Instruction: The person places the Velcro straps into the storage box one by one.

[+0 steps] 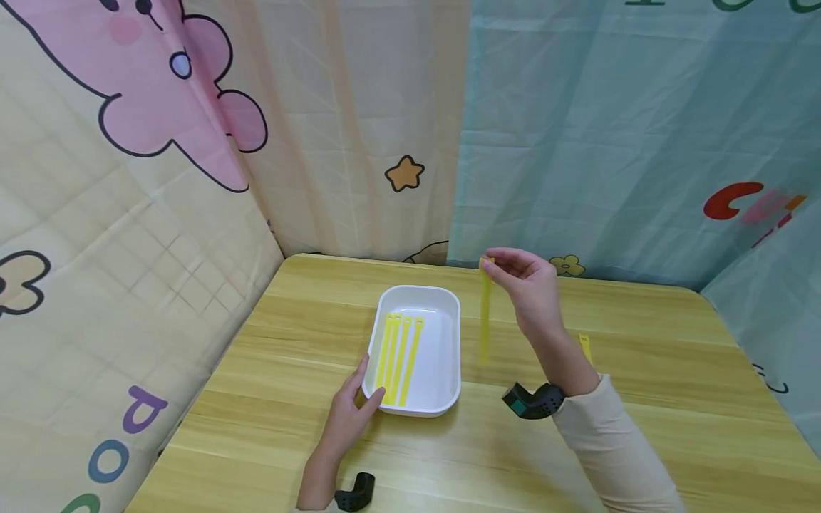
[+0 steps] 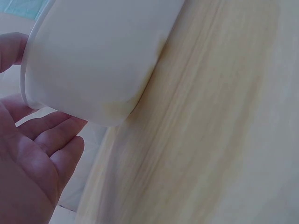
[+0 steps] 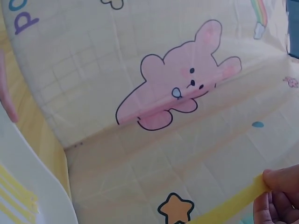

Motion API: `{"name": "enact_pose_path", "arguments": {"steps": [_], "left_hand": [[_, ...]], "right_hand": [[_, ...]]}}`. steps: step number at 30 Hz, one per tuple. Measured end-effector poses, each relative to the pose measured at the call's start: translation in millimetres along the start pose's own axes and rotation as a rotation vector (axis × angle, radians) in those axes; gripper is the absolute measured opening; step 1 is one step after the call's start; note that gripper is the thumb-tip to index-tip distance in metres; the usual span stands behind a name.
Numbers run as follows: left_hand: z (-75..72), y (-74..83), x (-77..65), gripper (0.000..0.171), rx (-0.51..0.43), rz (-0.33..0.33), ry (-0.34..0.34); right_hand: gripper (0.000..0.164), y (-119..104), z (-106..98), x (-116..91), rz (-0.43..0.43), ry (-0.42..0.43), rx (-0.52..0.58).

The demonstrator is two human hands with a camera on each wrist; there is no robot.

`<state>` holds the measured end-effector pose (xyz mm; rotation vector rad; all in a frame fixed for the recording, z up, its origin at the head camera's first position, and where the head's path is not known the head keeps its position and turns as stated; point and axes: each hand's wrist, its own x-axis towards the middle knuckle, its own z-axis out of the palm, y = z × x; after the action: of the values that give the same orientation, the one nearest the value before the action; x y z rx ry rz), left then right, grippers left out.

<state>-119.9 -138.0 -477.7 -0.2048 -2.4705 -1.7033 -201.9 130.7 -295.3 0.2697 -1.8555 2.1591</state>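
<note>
A white plastic tray [image 1: 455,356] stands on the table, with several flat yellow cable ties [image 1: 408,356] lying side by side in its left half. Their slotted ends point to the far side. My left hand [image 1: 345,420] holds the tray's near-left corner, thumb at the rim and fingers along the outer wall [image 2: 93,65]. To the right of the tray, my right hand [image 1: 531,288] pinches one yellow cable tie [image 1: 484,313] by its top end between thumb and fingertips. That tie hangs straight down above the table. In the right wrist view the held tie [image 3: 229,205] stretches away from the thumb.
Another yellow cable tie [image 1: 584,346] lies on the wooden table [image 1: 667,399], partly hidden behind my right forearm. Printed curtains [image 1: 359,142] rise along the table's back and left edges. Both wrists wear black devices, such as this camera [image 1: 534,400].
</note>
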Motion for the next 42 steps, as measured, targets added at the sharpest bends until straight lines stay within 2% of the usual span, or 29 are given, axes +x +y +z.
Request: {"name": "enact_pose_path", "arguments": {"steps": [10,17,27,35,42], "left_hand": [[0.1,0.0,-0.8,0.064,0.004,0.005,-0.008],[-0.2,1.0,-0.7,0.064,0.017,-0.007,-0.004],[0.1,0.4,-0.3,0.066,0.021,-0.004,-0.006],[-0.9,0.8,-0.1,0.065,0.019,-0.013,-0.005],[-0.4,0.8,-0.5,0.066,0.028,0.001,-0.009]], "right_hand": [[0.030,9.3,20.9,-5.3,0.050,-0.013,0.020],[0.024,21.2,33.1,-8.3,0.081,0.036,0.040],[0.023,48.4,50.9,-17.7,0.182,0.119,0.049],[0.023,66.0,60.1,-27.1,0.265,0.109,0.068],[0.023,71.9,65.9,-32.0,0.279,0.121,0.118]]}}
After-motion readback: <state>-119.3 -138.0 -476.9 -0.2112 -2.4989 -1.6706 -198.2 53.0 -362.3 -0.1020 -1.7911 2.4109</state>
